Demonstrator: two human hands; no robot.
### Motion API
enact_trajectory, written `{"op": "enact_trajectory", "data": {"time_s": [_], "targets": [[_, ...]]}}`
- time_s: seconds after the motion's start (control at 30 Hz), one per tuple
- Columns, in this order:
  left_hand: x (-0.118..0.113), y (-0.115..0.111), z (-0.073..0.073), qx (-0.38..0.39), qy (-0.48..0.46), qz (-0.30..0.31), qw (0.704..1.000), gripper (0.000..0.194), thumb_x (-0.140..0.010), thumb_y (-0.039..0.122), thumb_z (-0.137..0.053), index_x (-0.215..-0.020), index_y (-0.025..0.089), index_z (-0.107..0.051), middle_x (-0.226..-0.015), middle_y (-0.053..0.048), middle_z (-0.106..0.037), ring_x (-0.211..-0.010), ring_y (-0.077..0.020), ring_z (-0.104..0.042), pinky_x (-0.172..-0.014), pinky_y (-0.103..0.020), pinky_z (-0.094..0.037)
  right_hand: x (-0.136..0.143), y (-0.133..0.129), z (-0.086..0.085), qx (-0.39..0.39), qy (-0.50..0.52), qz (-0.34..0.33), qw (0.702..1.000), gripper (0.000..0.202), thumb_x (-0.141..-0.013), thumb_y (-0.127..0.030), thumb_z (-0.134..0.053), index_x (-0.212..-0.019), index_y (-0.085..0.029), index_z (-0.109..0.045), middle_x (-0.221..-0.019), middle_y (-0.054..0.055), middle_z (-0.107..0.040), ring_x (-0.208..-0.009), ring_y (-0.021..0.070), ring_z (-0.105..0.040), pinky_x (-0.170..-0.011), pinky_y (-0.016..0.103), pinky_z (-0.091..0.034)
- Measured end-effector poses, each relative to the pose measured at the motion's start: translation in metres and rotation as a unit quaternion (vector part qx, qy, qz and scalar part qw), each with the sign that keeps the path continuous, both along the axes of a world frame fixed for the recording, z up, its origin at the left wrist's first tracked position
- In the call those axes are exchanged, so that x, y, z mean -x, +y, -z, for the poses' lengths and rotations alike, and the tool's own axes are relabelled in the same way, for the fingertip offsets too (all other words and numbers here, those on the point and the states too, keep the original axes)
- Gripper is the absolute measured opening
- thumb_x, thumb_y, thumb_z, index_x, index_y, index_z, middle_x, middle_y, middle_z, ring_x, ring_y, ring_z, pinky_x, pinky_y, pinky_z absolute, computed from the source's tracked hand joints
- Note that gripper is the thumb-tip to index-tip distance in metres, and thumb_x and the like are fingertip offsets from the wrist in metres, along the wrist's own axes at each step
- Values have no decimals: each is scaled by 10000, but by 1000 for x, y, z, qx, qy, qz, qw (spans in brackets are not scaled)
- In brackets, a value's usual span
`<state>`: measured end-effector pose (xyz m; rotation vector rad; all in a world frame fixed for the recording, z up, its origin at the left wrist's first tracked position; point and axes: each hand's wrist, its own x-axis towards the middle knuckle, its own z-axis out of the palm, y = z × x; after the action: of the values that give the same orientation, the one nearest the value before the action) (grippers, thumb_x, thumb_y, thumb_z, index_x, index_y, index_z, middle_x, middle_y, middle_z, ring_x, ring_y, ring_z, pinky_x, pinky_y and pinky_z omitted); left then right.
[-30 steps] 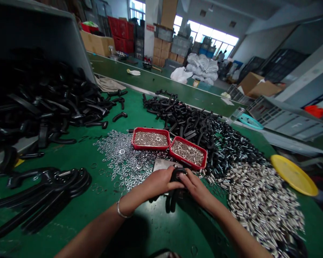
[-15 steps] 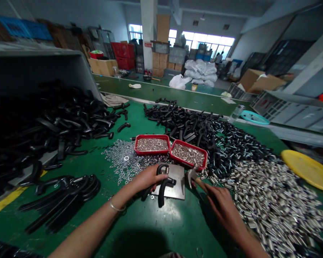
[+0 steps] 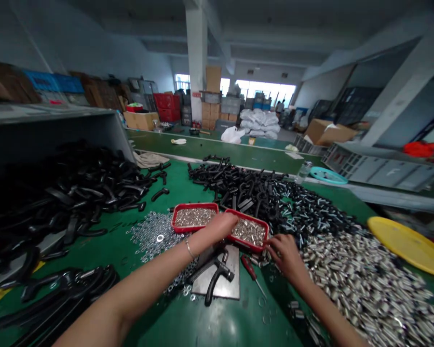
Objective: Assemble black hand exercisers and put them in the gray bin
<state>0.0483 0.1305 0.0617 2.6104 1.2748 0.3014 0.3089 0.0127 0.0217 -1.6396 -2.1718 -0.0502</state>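
Note:
My left hand [image 3: 224,225] reaches over the inner end of the right red tray [image 3: 249,246], which holds small silver metal pieces. Its fingers point down and are mostly hidden behind the hand. My right hand [image 3: 284,249] is at that tray's right corner, fingers apart, close to some loose silver cylinders. Just in front of the trays, a black curved handle [image 3: 214,285] with a metal pin at its top lies on a flat metal plate [image 3: 233,286]. A red-handled screwdriver [image 3: 249,266] rests right of the plate.
Another red tray [image 3: 175,226] stands left, beside scattered washers [image 3: 146,233]. Black handles [image 3: 235,185] are heaped behind, with more in a grey bin [image 3: 121,132] at left. Silver cylinders [image 3: 361,279] cover the right side near a yellow lid [image 3: 401,241].
My left hand has let go of the black handle, now on the plate, and moved up to the right tray. My right hand no longer holds the hammer. The view has tilted up.

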Motion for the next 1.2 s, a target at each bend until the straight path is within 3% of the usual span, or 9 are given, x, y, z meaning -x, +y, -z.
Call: {"op": "enact_trajectory", "data": {"time_s": [0.1,0.23,0.37,0.63,0.83,1.0,1.2], "targets": [[-30,13,7,-24,35,10,999,243,-852,56,-516,-956,137,-720,-979,-173,-730,-976,-293,-688,-883,-387,-506,59,62,-14,56,-30,31,997,126,-890,-242,-617,-895,-190,-731,-985,114,-672,-990,278,-561,-862,372,-424],[-37,20,27,-49,72,2,996,271,-875,33,-459,-970,71,-709,-975,-215,-726,-970,-319,-688,-907,-456,-496,87,101,-1,45,-37,55,997,94,-848,-207,-652,-892,-154,-715,-992,134,-683,-1003,297,-572,-886,384,-416],[-34,18,39,-65,80,-14,995,315,-912,58,-407,-1084,51,-669,-1085,-239,-690,-1060,-338,-645,-949,-501,-460,86,100,16,44,-22,46,998,119,-876,-198,-614,-957,-174,-697,-1076,119,-681,-1052,281,-570,-973,383,-381],[-39,18,47,-81,77,-44,993,318,-934,85,-374,-1039,109,-673,-1037,-179,-710,-1031,-296,-653,-962,-457,-439,84,97,21,20,19,51,998,128,-874,-159,-588,-959,-163,-684,-1105,132,-671,-1106,300,-560,-988,398,-391],[-41,9,43,-79,72,-62,992,272,-953,130,-405,-986,155,-674,-1026,-128,-720,-1022,-273,-658,-982,-436,-417,82,98,30,17,46,43,998,168,-893,-161,-577,-1017,-159,-690,-1128,135,-681,-1149,318,-556,-1046,438,-354],[-41,5,41,-55,26,-48,997,305,-964,151,-376,-1085,192,-654,-1107,-90,-699,-1055,-239,-632,-982,-381,-424,81,100,34,9,51,44,998,230,-914,-131,-517,-1081,-132,-675,-1134,161,-679,-1159,352,-542,-993,471,-376],[-42,10,45,-40,18,-49,998,346,-965,148,-363,-1169,210,-636,-1184,-83,-662,-1067,-221,-624,-969,-352,-453,80,101,35,-10,39,30,999,199,-920,-109,-504,-1025,-139,-671,-1077,149,-685,-1104,314,-560,-980,438,-372]]}}
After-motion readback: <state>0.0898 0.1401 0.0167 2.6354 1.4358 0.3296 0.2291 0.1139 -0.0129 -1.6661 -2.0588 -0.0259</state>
